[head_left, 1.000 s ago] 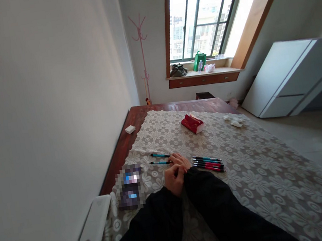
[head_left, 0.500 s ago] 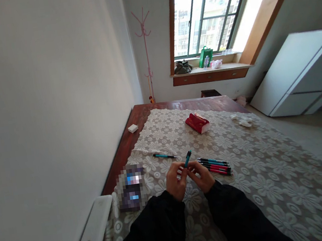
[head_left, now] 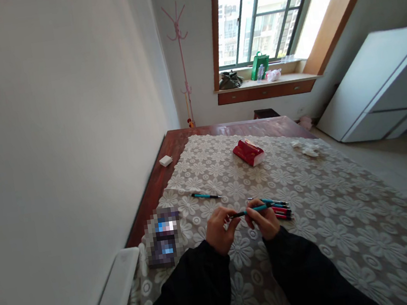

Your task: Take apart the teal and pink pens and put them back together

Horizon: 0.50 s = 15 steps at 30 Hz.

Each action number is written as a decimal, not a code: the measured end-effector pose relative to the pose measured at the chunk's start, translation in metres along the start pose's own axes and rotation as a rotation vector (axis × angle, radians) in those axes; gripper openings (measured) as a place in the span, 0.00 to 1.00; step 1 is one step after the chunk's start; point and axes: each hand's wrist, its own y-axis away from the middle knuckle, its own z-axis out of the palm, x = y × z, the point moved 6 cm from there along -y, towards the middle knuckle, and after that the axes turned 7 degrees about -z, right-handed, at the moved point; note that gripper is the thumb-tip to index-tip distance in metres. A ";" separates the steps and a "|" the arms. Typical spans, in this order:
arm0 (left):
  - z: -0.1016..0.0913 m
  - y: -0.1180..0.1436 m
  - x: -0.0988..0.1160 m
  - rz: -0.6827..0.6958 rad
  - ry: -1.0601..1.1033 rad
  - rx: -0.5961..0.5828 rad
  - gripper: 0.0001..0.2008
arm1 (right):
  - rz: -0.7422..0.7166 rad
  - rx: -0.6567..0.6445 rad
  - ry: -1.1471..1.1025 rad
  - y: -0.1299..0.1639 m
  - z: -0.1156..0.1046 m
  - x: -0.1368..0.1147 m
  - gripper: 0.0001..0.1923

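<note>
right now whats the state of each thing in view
teal pen: held level, off the cloth, by both hands
left hand: pinching the pen's dark tip end
right hand: gripping the pen's barrel
second teal pen: lying loose
pen bundle: lying side by side
tissue pack: opened

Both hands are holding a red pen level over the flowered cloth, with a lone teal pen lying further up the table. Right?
Not quite: the pen held by the left hand and right hand is teal, not red, as the head view shows. It is held level over the cloth, and a lone teal pen does lie further up.
</note>
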 end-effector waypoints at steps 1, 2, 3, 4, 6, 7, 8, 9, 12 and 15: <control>0.001 0.000 0.000 0.011 -0.007 -0.007 0.06 | 0.002 -0.018 0.023 0.001 0.001 0.000 0.18; 0.001 0.001 0.001 0.024 -0.018 -0.017 0.07 | 0.005 -0.043 0.065 0.002 0.001 -0.001 0.20; 0.002 0.001 0.001 0.037 -0.030 -0.029 0.08 | 0.004 -0.072 0.121 0.002 0.002 -0.001 0.22; 0.003 0.002 0.002 0.052 -0.045 -0.045 0.09 | 0.004 -0.101 0.185 0.003 0.003 0.000 0.25; 0.005 0.003 0.004 0.079 -0.071 -0.074 0.09 | 0.006 -0.138 0.295 0.004 0.004 0.001 0.30; 0.006 0.003 0.004 0.089 -0.078 -0.089 0.08 | 0.012 -0.141 0.324 0.004 0.004 0.003 0.31; 0.007 0.003 0.005 0.095 -0.084 -0.101 0.08 | 0.024 -0.139 0.332 0.004 0.003 0.005 0.32; 0.008 0.004 0.005 0.100 -0.090 -0.113 0.08 | 0.037 -0.133 0.327 0.005 0.003 0.006 0.33; 0.009 0.004 0.007 0.118 -0.135 -0.143 0.08 | 0.064 -0.119 0.298 0.006 0.005 0.010 0.34; 0.010 0.005 0.008 0.148 -0.193 -0.170 0.11 | 0.066 -0.123 0.313 0.008 0.006 0.013 0.35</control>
